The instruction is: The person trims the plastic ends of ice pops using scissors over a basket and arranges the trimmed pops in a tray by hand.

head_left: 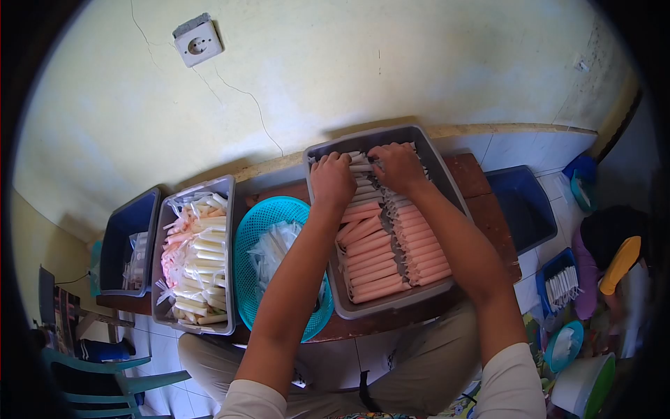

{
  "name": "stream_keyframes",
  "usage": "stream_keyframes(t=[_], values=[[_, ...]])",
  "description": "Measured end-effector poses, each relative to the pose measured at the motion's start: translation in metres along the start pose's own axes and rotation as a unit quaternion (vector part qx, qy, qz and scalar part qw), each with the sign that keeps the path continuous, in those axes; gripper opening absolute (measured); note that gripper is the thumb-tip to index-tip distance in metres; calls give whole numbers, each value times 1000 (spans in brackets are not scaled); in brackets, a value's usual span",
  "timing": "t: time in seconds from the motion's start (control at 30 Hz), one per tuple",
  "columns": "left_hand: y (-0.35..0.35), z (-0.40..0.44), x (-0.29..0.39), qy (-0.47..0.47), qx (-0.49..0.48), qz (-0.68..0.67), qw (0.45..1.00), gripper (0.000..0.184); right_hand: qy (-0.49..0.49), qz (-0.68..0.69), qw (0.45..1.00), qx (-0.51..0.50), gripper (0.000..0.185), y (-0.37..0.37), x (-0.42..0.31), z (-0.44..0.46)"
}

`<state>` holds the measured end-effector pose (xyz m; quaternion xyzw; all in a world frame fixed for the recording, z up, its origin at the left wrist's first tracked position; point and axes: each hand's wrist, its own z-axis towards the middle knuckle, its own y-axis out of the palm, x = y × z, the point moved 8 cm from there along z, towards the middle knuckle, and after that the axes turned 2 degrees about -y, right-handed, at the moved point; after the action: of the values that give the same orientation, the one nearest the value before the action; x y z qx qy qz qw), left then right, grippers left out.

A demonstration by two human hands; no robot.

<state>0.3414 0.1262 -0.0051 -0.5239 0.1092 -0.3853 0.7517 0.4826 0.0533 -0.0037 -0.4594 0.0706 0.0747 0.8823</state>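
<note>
A large grey tray (pixel 328 279) holds two columns of wrapped sticks. Pink sticks (pixel 370 258) fill the near part, and whitish-grey sticks (pixel 364 183) lie toward the far end. Over the far left of the tray, my left hand (pixel 333 180) has its fingers curled down on the whitish sticks. My right hand (pixel 399 167) is beside it to the right, its fingers bent onto sticks near the far edge. The fingertips of both hands are partly hidden, so what they grip cannot be made out.
Left of the tray are a turquoise basket (pixel 252 209) with clear plastic bags, a grey bin (pixel 230 279) of yellow and pink sticks, and a dark bin (pixel 115 241). On the right are a blue bin (pixel 520 209) and a seated person (pixel 614 244) near a small blue tray (pixel 555 269).
</note>
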Motion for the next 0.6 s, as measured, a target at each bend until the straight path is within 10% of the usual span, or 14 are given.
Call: stream_keyframes(t=[0.6], values=[[17,1,-8,-22,-12,31,999,24,-57,-59,996,-18,24,23,-11,-9]])
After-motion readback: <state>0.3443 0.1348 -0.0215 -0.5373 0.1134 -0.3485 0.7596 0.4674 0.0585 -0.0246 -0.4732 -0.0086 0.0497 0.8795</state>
